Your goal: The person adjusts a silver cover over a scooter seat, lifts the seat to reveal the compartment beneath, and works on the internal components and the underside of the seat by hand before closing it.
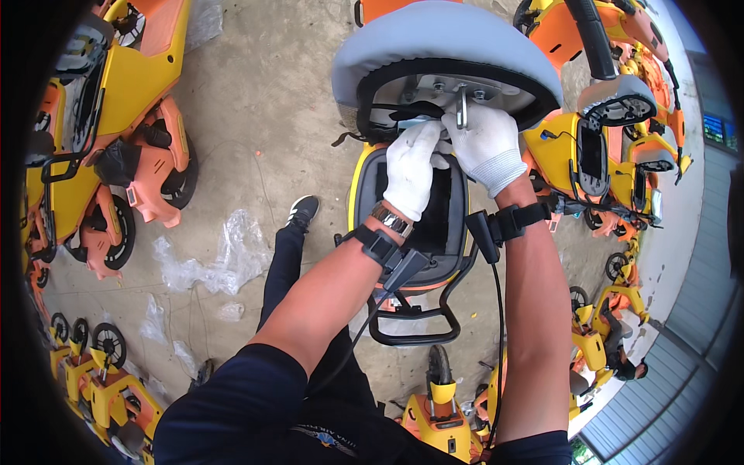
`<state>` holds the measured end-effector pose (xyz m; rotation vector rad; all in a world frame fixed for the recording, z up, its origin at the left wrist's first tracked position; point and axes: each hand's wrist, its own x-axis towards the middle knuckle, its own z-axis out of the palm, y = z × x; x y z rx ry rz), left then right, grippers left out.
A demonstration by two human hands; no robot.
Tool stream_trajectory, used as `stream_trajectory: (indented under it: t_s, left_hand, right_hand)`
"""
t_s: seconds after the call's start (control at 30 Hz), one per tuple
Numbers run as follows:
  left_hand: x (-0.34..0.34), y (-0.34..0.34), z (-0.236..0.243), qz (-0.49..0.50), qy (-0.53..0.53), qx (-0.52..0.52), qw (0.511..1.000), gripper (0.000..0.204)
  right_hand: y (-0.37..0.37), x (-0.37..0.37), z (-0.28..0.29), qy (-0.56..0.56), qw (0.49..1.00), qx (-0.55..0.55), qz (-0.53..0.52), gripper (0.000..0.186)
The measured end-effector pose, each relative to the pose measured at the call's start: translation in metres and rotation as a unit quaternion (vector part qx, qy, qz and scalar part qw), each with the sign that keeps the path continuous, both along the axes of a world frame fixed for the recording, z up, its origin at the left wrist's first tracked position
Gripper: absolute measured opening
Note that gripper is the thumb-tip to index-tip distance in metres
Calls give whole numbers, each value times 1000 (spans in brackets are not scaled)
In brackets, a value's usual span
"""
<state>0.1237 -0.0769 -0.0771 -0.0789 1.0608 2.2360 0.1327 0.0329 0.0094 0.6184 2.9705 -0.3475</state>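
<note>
A grey padded scooter seat point(449, 39) is tipped up, its underside facing me. Bolts and an upright metal latch loop point(462, 107) show on that underside. My left hand point(411, 170), in a white glove, reaches to the seat's lower edge with its fingers pressed together; what they pinch is hidden. Beside it my right hand point(487, 143), also gloved, is curled close to the latch loop, its fingertips out of sight. Both hands are above the open black storage compartment point(440, 198) of a yellow scooter. A black strap point(347, 139) hangs at the seat's left edge.
Yellow and orange scooters point(128, 124) line the left side, and more scooters point(593, 155) stand at right. Crumpled clear plastic sheeting point(221, 256) lies on the concrete floor. A black rear rack point(418, 337) juts toward me. Another person point(620, 353) is at the lower right.
</note>
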Motion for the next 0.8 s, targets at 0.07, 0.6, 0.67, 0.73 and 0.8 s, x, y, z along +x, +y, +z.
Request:
stream_trajectory:
  t_s: [0.07, 0.6, 0.67, 0.73, 0.8]
  left_hand:
    - [-1, 11, -10, 1, -78, 72, 994, 38]
    - [-2, 15, -1, 92, -38, 111, 989, 14]
    - [13, 11, 6, 106, -259, 275, 920, 22]
    - [27, 1, 18, 147, -169, 130, 966, 17]
    - [24, -6, 31, 165, 91, -111, 976, 13]
  right_hand:
    - [-1, 0, 4, -2, 1000, -5, 11, 17]
    - [-2, 2, 7, 26, 999, -29, 7, 18]
    - [-1, 3, 8, 28, 999, -31, 2, 19]
    - [-1, 5, 7, 2, 1000, -15, 2, 19]
    - [3, 5, 7, 4, 999, -34, 11, 19]
